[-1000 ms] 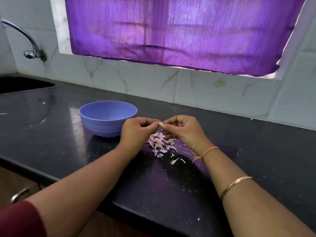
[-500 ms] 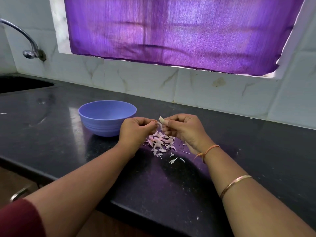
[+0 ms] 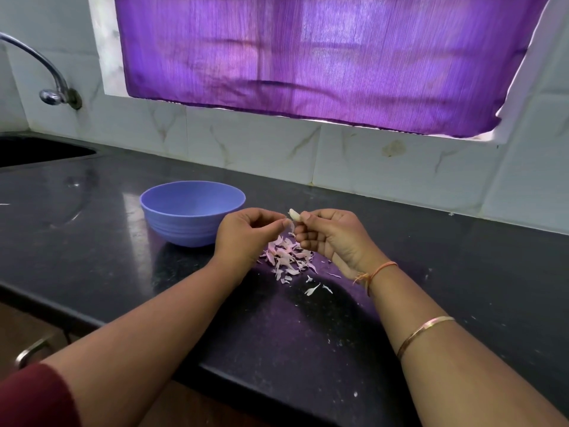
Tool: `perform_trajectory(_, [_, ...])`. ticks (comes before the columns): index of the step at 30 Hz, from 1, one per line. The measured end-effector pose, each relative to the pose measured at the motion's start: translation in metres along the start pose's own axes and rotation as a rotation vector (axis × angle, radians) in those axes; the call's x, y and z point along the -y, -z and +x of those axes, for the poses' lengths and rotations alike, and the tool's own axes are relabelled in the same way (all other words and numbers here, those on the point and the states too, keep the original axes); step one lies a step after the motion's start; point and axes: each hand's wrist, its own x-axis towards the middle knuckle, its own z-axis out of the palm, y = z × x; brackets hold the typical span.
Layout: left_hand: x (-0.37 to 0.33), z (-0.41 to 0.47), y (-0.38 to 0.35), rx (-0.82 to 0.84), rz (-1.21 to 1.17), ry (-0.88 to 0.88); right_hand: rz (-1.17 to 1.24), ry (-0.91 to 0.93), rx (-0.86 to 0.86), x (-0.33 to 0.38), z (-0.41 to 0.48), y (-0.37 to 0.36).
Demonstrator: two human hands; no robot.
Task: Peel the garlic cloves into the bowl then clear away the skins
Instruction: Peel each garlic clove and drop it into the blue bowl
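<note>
My right hand (image 3: 334,238) pinches a pale garlic clove (image 3: 294,214) between thumb and fingertips, its tip pointing up and left. My left hand (image 3: 246,235) is just left of the clove, fingers curled, thumb and forefinger pinched together on a thin strip of skin (image 3: 292,227) that hangs down from the clove. Both hands hover above a heap of pinkish garlic skins (image 3: 288,257) on the black counter. A blue plastic bowl (image 3: 172,208) stands to the left of my left hand; its inside is hidden from this angle.
A few stray white skin bits (image 3: 312,289) lie nearer to me. The black counter (image 3: 92,235) runs left to a sink (image 3: 37,152) with a wall tap (image 3: 52,84). Behind are a tiled wall and a purple curtain (image 3: 308,57). A drawer handle (image 3: 34,349) shows below the counter edge.
The hands have drawn slightly apart; my right hand has turned the clove upward so more of it shows, and a strip of skin has come away in my left fingers.
</note>
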Motion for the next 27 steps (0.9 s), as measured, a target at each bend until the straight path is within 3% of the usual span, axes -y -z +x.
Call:
perform_trajectory(11, [0.0011, 0.0006, 0.0003, 0.068, -0.058, -0.021, -0.066, 0.001, 0.014, -0.0028, 0.0000, -0.0009])
perform_trajectory(27, [0.0025, 0.0044, -0.0028, 0.002, -0.128, 0.044, -0.035, -0.093, 0.120, -0.0041, 0.0010, -0.0035])
